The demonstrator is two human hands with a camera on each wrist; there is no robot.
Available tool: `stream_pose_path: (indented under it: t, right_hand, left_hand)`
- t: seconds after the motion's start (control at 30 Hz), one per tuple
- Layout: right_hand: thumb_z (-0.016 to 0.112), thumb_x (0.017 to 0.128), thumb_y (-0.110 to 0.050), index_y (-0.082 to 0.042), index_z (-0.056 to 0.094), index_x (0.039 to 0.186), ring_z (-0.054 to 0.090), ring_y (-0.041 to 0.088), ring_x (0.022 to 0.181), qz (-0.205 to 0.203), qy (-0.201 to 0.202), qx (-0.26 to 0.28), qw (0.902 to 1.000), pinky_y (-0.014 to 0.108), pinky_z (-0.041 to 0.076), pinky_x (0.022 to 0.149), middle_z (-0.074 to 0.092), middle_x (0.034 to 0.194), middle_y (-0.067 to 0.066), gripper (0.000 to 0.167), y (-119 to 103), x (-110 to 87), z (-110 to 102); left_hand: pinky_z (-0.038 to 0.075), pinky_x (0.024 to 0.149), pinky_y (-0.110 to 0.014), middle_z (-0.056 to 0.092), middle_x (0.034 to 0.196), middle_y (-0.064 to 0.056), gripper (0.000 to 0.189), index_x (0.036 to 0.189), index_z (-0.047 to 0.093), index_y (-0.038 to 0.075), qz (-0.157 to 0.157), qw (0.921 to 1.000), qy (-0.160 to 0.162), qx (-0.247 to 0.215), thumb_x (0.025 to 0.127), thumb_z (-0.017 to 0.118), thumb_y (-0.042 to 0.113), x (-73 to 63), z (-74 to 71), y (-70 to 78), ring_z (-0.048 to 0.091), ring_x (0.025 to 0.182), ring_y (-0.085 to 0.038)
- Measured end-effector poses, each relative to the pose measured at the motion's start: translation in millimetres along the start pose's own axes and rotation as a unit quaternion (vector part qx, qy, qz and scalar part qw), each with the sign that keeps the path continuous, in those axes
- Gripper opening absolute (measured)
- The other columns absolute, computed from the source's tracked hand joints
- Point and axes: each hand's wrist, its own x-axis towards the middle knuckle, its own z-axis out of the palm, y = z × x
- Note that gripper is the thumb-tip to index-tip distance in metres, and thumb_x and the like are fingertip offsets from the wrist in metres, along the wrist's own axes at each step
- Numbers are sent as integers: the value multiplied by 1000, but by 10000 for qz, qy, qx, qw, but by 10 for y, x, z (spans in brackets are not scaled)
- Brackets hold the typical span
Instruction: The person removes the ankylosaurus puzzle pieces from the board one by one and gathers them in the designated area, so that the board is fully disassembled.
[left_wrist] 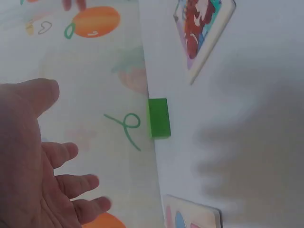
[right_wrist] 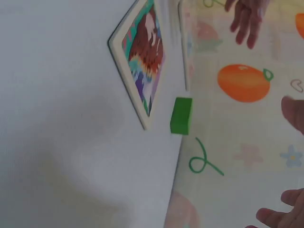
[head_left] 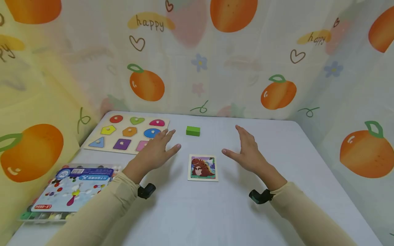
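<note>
A small square dinosaur picture puzzle [head_left: 203, 167] in a pale frame lies on the white table between the two hands. Beyond it, towards the back edge, sits a green rectangular block [head_left: 193, 131]. My left hand [head_left: 157, 150] hovers over the table, fingers spread and nothing held, overlapping the near right corner of the shape board in the head view. To the right of the puzzle, my right hand [head_left: 250, 152] is likewise raised, thumb apart from the fingers and holding nothing. The left wrist view shows the green block [left_wrist: 159, 118] well away from the left fingertips.
A wooden shape board [head_left: 110, 146] with colourful knobbed pieces lies at the back left. Nearer on the left is a clear plastic box [head_left: 43, 218] of molecule model parts with a blue and white label sheet. A fruit-patterned curtain [head_left: 227, 89] surrounds the table [head_left: 307, 164].
</note>
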Motion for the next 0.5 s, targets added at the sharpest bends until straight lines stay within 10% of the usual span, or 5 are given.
stream_pose_path:
  t: [0.5]
  right_hand:
    - [69, 90, -39, -16, 58, 135, 35, 32, 135, 424, -817, 561, 9942, 58, 31, 105, 48, 143, 7, 52, -14, 103, 432]
  left_hand:
    - [42, 100, -47, 55, 136, -3, 44, 130, 63, 19, 333, 9982, -126, -483, 93, 65, 42, 206, 415, 464, 45, 129, -26]
